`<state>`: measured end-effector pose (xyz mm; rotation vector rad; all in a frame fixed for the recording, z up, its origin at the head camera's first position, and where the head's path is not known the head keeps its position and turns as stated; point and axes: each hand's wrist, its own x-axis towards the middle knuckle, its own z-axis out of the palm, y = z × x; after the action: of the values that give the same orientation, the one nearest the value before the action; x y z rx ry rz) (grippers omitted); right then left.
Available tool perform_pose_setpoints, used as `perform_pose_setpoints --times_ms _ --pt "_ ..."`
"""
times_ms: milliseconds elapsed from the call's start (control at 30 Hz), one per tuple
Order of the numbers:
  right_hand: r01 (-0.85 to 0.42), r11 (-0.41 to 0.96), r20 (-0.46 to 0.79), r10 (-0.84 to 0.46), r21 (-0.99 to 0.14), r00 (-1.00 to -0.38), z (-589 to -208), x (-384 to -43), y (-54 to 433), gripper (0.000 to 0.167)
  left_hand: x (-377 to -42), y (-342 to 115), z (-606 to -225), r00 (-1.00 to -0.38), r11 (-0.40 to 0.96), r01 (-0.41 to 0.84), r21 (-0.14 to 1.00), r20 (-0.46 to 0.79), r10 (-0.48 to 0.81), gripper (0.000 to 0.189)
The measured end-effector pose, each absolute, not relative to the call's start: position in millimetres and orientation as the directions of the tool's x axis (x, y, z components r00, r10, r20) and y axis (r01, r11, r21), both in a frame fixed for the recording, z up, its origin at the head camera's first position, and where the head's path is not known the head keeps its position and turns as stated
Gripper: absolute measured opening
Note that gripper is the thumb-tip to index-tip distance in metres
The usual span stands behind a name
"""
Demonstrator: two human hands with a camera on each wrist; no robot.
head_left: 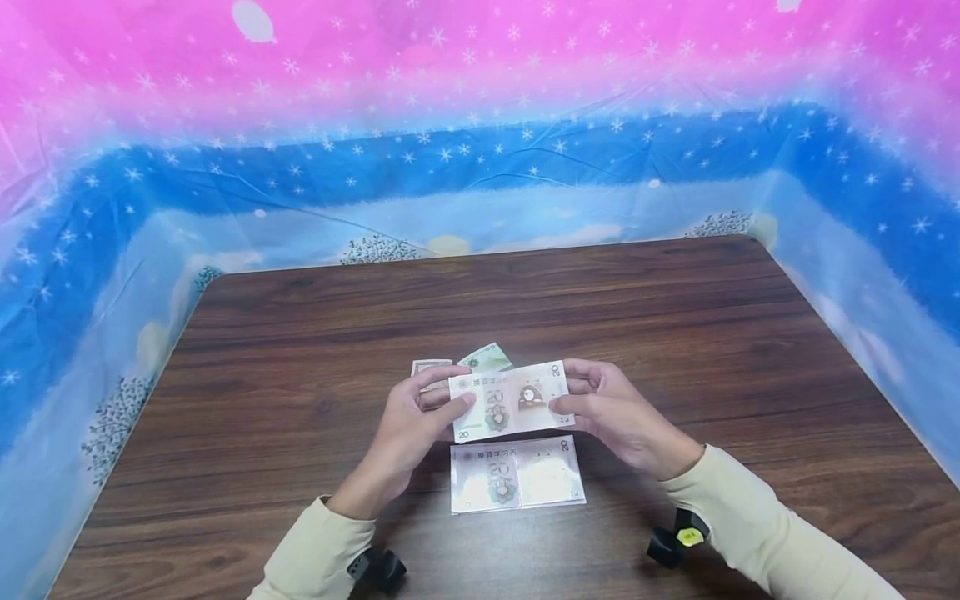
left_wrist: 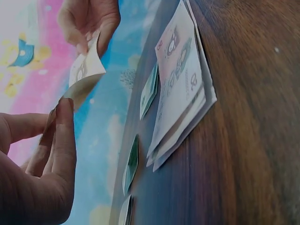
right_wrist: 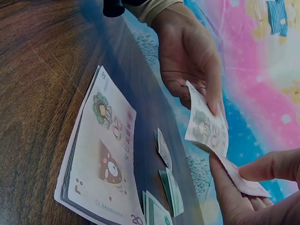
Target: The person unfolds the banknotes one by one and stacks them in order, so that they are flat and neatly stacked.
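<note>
A pale play banknote (head_left: 513, 396) marked 20 is stretched between my two hands above the table. My left hand (head_left: 408, 421) pinches its left end, thumb on top. At the other end, my right hand (head_left: 618, 417) pinches it the same way. The note bows slightly in the right wrist view. Just below it in the head view, a small stack of similar 20 notes (head_left: 517, 479) lies on the table, its layered edges visible in the left wrist view.
Beyond the held note lie a green note (head_left: 487, 358) and a brownish note (head_left: 431, 365), both partly hidden. The right wrist view shows several notes there, including a folded green note (right_wrist: 172, 192). A patterned cloth (head_left: 480, 167) stands behind the wooden table (head_left: 300, 333).
</note>
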<state>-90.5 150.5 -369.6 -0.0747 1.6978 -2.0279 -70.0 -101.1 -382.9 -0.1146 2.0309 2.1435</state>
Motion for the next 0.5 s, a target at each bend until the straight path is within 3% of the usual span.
perform_pose_setpoints --times_ms 300,500 --pt "0.333 -0.089 -0.276 -0.383 -0.939 -0.881 -373.4 -92.4 155.2 0.051 -71.7 -105.8 -384.5 -0.98 0.0 -0.2 0.98 -0.2 0.019 0.034" --pt "0.237 0.07 -0.246 -0.33 -0.969 -0.911 -377.6 -92.5 157.3 0.043 -71.0 -108.2 -384.4 -0.984 0.123 -0.173 0.977 -0.178 0.03 0.031"
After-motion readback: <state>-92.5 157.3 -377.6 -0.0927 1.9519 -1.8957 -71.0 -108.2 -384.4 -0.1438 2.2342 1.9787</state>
